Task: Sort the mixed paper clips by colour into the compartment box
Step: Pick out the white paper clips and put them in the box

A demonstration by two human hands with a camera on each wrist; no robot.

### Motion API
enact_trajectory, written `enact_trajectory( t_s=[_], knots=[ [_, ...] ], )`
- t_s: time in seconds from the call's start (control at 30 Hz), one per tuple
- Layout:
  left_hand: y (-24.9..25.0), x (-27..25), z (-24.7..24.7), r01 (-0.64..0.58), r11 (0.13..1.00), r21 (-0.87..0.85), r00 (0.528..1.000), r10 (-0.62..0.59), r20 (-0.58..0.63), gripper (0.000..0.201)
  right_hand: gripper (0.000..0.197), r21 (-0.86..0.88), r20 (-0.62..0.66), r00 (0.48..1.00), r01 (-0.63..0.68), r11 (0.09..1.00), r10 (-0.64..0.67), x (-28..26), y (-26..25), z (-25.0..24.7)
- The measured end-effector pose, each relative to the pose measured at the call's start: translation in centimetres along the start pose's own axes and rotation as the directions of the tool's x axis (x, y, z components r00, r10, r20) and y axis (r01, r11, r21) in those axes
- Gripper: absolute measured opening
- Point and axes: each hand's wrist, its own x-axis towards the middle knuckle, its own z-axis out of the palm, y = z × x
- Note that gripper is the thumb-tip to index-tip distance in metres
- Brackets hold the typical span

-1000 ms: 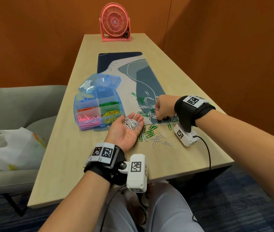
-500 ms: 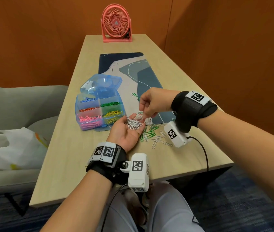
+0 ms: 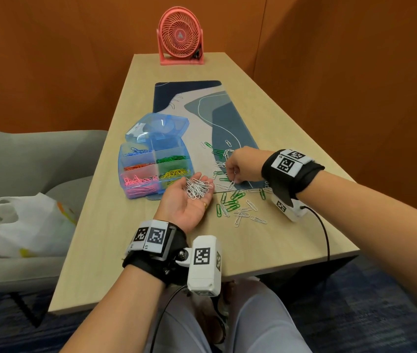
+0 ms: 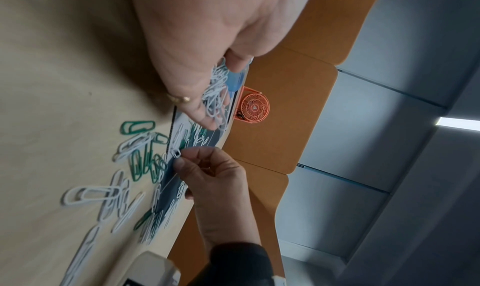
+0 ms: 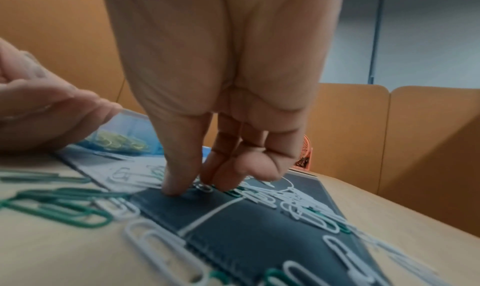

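Note:
My left hand [image 3: 187, 207] lies palm up on the table with a heap of white paper clips [image 3: 197, 188] in it, fingers relaxed; the left wrist view shows the same white paper clips [image 4: 215, 93] across the fingers. To its right, my right hand [image 3: 232, 175] reaches down to the desk mat and pinches one white clip [image 4: 176, 153] between thumb and forefinger. Loose green and white clips [image 3: 232, 200] lie around it. The blue compartment box [image 3: 122, 171] stands open left of the hands, holding sorted blue, green, orange, yellow and pink clips.
The patterned desk mat [image 3: 202, 108] runs down the table's middle, with the box lid [image 3: 159, 126] folded back onto it. A pink fan [image 3: 180, 36] stands at the far end. A white plastic bag [image 3: 19, 225] lies on the grey seat to the left.
My right hand lifted from the loose clips, came over the left palm, then went back down to the mat, where it now pinches a white clip. The left hand stayed put.

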Motion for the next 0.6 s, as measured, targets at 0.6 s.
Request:
enact_trajectory(
  t_s=[0.6],
  knots=[
    [0.0, 0.0, 0.2, 0.029, 0.999, -0.014, 0.999, -0.029, 0.023, 0.038, 0.01, 0.512, -0.159, 0.987, 0.075, 0.855, 0.009, -0.9, -2.5, -2.1]
  ],
)
